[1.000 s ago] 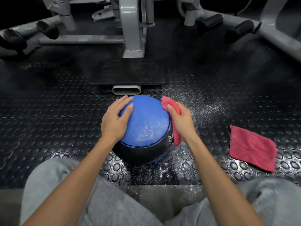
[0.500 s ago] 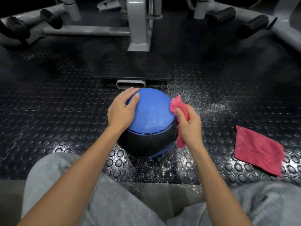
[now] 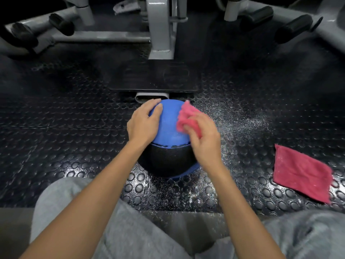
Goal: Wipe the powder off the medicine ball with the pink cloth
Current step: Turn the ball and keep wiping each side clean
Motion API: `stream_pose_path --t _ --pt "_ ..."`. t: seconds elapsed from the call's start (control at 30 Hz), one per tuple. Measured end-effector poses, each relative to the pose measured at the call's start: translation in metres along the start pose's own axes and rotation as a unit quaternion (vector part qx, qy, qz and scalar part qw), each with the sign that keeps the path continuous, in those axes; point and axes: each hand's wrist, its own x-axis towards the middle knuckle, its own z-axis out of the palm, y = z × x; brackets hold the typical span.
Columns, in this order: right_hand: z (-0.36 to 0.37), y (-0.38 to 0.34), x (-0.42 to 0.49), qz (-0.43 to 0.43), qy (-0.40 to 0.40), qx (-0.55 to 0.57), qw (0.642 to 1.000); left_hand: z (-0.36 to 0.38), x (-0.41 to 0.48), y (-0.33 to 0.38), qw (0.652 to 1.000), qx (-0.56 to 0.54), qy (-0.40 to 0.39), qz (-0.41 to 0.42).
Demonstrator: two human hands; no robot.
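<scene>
1. Medicine ball (image 3: 169, 124): blue upper half, black lower half, a blue band at the bottom. It sits on the studded black floor mat (image 3: 74, 128), directly ahead of the person's knees.
2. Left hand (image 3: 142, 126): lies flat on the ball's 9 to 10 o'clock side, fingers nearly straight and close together, fingertips reaching towards 11 o'clock. It holds nothing.
3. Pink cloth (image 3: 185, 116): bunched and pressed against the ball's blue top at about 1 o'clock, with a loose corner sticking up.
4. Right hand (image 3: 204, 141): motion-blurred, fingers curled round the bunched cloth, on the ball's 3 o'clock side.
5. Powder (image 3: 239, 120): white scatter on the mat at the ball's 2 o'clock, and more specks at 6 o'clock.
6. Second red cloth (image 3: 300, 172): lies flat on the mat at the ball's 4 o'clock, well apart from it.
</scene>
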Motion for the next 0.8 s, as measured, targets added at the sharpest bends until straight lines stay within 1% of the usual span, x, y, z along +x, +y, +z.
stream_pose_path --t 0.03,0.1,0.13,0.17,0.2,0.23,0.3,0.33,0.37,0.4,0.43,0.5,0.57,0.6,0.63,0.7,0.77,0.8 --pt "-0.004 0.007 0.006 0.081 0.024 0.043 0.995 0.002 -0.001 0.002 1.000 0.004 0.004 0.002" --pt "-0.011 0.021 0.016 0.239 0.039 0.115 0.964 0.005 -0.002 0.006 1.000 0.011 0.007 0.005" --pt "-0.014 0.028 0.018 0.285 0.035 0.132 0.949 0.006 -0.003 0.008 1.000 0.014 0.007 0.005" --pt "-0.017 0.030 0.018 0.302 0.035 0.129 0.944 0.007 -0.003 0.009 1.000 0.018 0.007 0.006" --pt "-0.018 0.028 0.015 0.293 0.047 0.105 0.949 0.008 -0.004 0.010 1.000 0.023 0.008 0.008" --pt "-0.017 0.023 0.011 0.266 0.067 0.073 0.959 0.008 -0.005 0.011 0.999 0.029 0.010 0.010" --pt "-0.011 0.000 -0.002 0.165 0.090 0.017 0.982 0.009 -0.006 0.013 0.999 0.038 0.015 0.009" --pt "-0.004 -0.016 -0.008 0.101 0.078 -0.007 0.992 0.009 -0.005 0.014 0.999 0.038 0.017 0.004" --pt "0.005 -0.032 -0.014 0.033 0.047 -0.033 0.998 0.008 -0.004 0.013 0.999 0.035 0.016 -0.002" --pt "0.015 -0.044 -0.021 -0.030 0.016 -0.057 0.998 0.006 -0.002 0.011 1.000 0.026 0.012 -0.008" --pt "0.023 -0.052 -0.026 -0.071 -0.003 -0.071 0.995 0.005 -0.001 0.007 1.000 0.011 0.008 -0.010" --pt "0.027 -0.052 -0.026 -0.104 -0.012 -0.076 0.992 0.002 -0.001 0.000 1.000 -0.010 0.002 -0.008" --pt "0.021 -0.039 -0.021 -0.121 0.007 -0.075 0.990 0.001 -0.002 -0.003 1.000 -0.012 0.006 -0.002" --pt "0.017 -0.032 -0.018 -0.106 0.020 -0.057 0.992 0.001 -0.003 -0.003 1.000 -0.009 0.009 0.001" --pt "0.012 -0.028 -0.015 -0.069 0.036 -0.026 0.997 0.002 -0.004 -0.001 1.000 -0.002 0.012 0.002" --pt "0.005 -0.015 -0.008 0.051 0.080 0.039 0.995 0.004 -0.006 0.003 1.000 0.015 0.015 0.000" --pt "-0.004 0.004 0.000 0.203 0.108 0.092 0.969 0.005 -0.009 0.005 0.999 0.027 0.017 0.002" --pt "-0.009 0.011 0.003 0.260 0.109 0.117 0.952 0.006 -0.009 0.005 0.999 0.029 0.018 0.004"
